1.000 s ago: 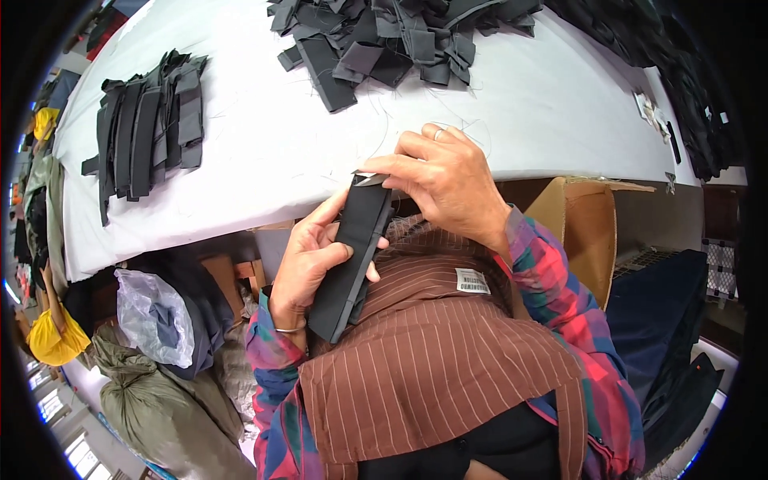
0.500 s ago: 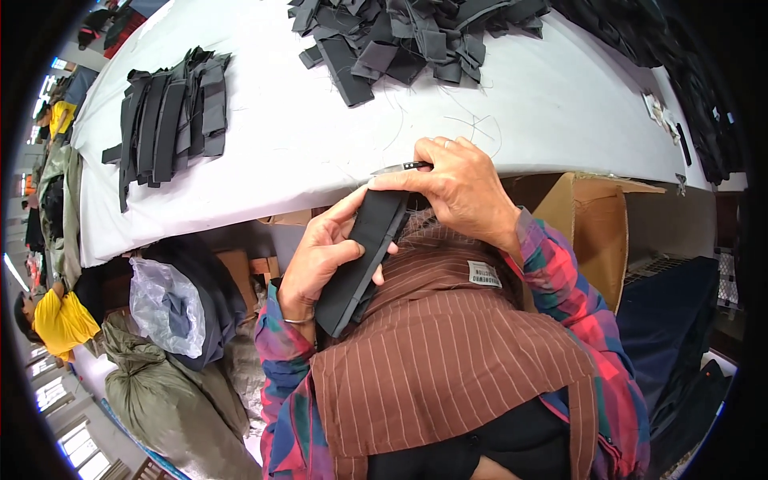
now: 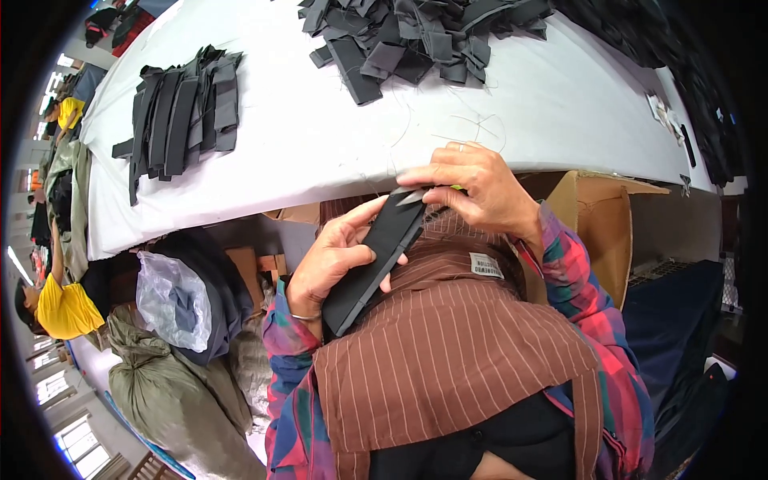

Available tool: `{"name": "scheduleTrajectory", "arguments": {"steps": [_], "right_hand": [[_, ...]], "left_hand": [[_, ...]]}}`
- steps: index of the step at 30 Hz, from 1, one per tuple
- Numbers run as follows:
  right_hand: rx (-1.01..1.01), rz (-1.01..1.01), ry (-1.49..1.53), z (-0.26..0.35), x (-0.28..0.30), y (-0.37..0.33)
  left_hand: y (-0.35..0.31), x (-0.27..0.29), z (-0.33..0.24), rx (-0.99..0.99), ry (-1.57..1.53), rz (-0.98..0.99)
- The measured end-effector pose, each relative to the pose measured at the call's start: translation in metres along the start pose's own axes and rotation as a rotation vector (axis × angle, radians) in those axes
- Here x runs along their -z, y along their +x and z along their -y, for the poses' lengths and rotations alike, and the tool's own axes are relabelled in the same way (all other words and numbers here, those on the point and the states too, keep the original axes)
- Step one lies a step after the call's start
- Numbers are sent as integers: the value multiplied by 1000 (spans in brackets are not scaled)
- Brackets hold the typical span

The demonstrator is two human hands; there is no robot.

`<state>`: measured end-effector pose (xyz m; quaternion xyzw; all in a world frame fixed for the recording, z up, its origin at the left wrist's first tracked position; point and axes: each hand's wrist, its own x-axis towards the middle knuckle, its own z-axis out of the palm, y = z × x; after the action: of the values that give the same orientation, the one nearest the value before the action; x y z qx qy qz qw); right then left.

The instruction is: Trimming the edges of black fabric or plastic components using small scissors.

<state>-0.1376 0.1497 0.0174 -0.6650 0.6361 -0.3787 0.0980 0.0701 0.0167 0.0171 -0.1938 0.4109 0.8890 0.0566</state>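
Note:
In front of my apron, my left hand (image 3: 340, 260) is closed round a small stack of black fabric strips (image 3: 368, 268), thumb on top and fingertips showing at the far side. The stack slants from lower left to upper right. At its upper end, my right hand (image 3: 480, 188) grips what looks like a pair of thread snips (image 3: 410, 198). The pointed metal blades lie over the top of the strips. Most of the handle is hidden by the fingers; a yellow-green bit shows between them.
On the white-covered table (image 3: 288, 152) lie a neat row of dark strips (image 3: 184, 112) and a loose heap of strips (image 3: 416, 40). Loose threads lie near the table edge. Below stand an open cardboard box (image 3: 600, 232), a clear plastic bag (image 3: 172, 304) and an olive sack (image 3: 176, 400).
My right hand has turned and brought the blades down from beyond the strip end onto the strips' top. My left hand keeps its hold; the view has shifted slightly.

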Motion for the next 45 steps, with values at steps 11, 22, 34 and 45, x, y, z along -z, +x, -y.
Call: {"name": "scheduleTrajectory", "arguments": {"steps": [11, 22, 34, 45], "right_hand": [[-64, 159, 121, -14, -7, 0], [-53, -39, 173, -8, -5, -9], [-383, -275, 299, -21, 0, -15], [-520, -265, 637, -31, -16, -11]], "left_hand": [[1, 11, 4, 136, 92, 75], [7, 5, 1, 137, 54, 63], [55, 33, -4, -29, -106, -14], [86, 32, -8, -169, -286, -118]]}}
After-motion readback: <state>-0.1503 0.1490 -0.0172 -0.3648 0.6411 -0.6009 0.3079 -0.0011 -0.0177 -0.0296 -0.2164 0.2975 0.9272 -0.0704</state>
